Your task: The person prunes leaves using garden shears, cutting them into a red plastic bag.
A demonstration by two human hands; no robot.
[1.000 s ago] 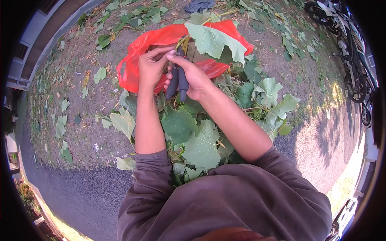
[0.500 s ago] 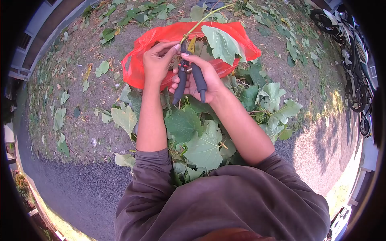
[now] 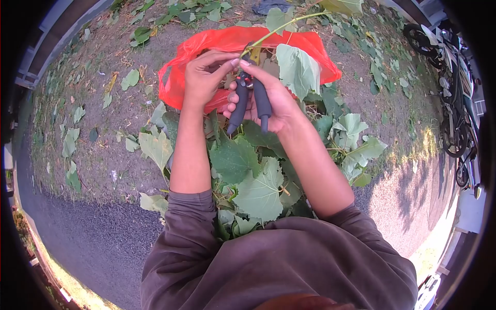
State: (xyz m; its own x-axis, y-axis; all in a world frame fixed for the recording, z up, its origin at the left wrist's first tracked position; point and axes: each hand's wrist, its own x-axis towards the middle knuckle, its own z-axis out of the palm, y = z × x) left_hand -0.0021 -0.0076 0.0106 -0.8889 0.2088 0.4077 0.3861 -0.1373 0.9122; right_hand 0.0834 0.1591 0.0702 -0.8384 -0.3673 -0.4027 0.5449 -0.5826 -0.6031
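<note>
My left hand [image 3: 206, 77] pinches the lower end of a green leafy stem [image 3: 279, 29] that slants up to the right. A large pale leaf [image 3: 298, 71] hangs from it. Against the same end, my right hand [image 3: 271, 98] has its thumb near my left fingertips. Dark-handled pruning shears [image 3: 263, 103] lie in my right hand, handles toward me and blades partly hidden by the fingers. Beneath both hands an open red plastic bag [image 3: 181, 67] spreads on the ground, with a yellowed leaf [image 3: 255, 55] showing at its mouth.
A heap of cut leafy vines [image 3: 258, 188] lies between my forearms, and more leaves [image 3: 356, 147] sit to the right. Fallen leaves litter the bare soil [image 3: 170, 39]. Asphalt [image 3: 103, 237] borders it nearer me. Parked motorcycles [image 3: 454, 98] stand along the right.
The stem and its hanging leaf have shifted right, and another leaf shows at its far end. My right thumb has moved up to the stem beside my left fingertips.
</note>
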